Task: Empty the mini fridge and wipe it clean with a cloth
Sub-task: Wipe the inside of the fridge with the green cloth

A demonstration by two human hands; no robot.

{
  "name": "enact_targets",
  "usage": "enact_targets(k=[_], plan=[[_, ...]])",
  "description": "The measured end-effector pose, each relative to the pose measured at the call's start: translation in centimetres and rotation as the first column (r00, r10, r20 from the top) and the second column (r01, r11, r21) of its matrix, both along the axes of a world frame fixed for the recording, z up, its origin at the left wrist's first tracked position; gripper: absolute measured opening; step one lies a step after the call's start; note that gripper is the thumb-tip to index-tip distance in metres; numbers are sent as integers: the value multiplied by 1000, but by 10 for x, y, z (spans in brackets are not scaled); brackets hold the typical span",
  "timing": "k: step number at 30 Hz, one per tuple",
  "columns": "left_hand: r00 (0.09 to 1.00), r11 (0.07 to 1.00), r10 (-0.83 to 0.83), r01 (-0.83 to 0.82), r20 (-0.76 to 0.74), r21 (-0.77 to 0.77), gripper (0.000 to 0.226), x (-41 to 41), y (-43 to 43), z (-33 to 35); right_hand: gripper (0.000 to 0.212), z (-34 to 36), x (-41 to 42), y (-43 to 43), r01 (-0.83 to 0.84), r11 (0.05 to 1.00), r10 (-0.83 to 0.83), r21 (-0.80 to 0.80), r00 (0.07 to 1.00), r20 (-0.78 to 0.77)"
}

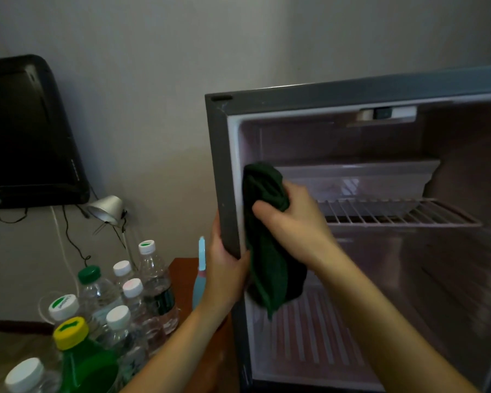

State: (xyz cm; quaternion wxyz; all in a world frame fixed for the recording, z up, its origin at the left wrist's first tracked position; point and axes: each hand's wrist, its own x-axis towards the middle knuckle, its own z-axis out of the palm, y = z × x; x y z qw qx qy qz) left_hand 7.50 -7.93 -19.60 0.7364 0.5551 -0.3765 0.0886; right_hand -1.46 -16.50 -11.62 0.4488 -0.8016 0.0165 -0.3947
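Plain grey wall backs a dim corner where the mini fridge (352,92) stands open, with nothing on its wire shelf (394,214) or floor. Its bottles (153,279) are gathered on the wooden table (182,268) to the left, a blue spray bottle (200,273) just beside them. The right hand (292,219) has its fingers curled tight round a bunched dark green cloth (264,251), which it holds at the fridge's left inner wall near the front lip. The cloth's long axis runs upright, and most of its length hangs below the fist toward the lower compartment. The left hand (224,268) clasps the outer left edge of the cabinet, on the far side of that same wall and just beside the cloth, apparently bracing it. Since the wall lies to the left of the right hand, the next wipe likely runs up or down along it.
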Motion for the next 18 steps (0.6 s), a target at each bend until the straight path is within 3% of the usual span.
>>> enact_targets(k=[2,4,6,8,11,14,18], plan=[[1000,1000,-10,10,-10,-27,87,-3,0,3,9,0,-8,10,-96,995,95,3,988,125],[1000,1000,8,-9,-30,-12,79,-2,-1,3,14,11,3,4,-104,994,101,14,982,161],[999,999,41,-41,-10,18,65,-1,-1,1,13,21,25,-12,-61,996,53,64,992,115],[998,997,62,-63,24,39,65,-1,1,-1,8,22,40,-27,-9,995,10,103,1000,-5],[998,997,62,-64,31,43,64,0,1,-1,13,8,27,-25,42,998,-38,39,994,-104],[1000,999,27,-27,-4,18,73,0,0,0,10,-5,-3,-2,-45,999,44,8,999,31],[999,1000,15,-14,-35,22,69,0,1,1,25,4,-4,4,-133,991,128,28,984,127]])
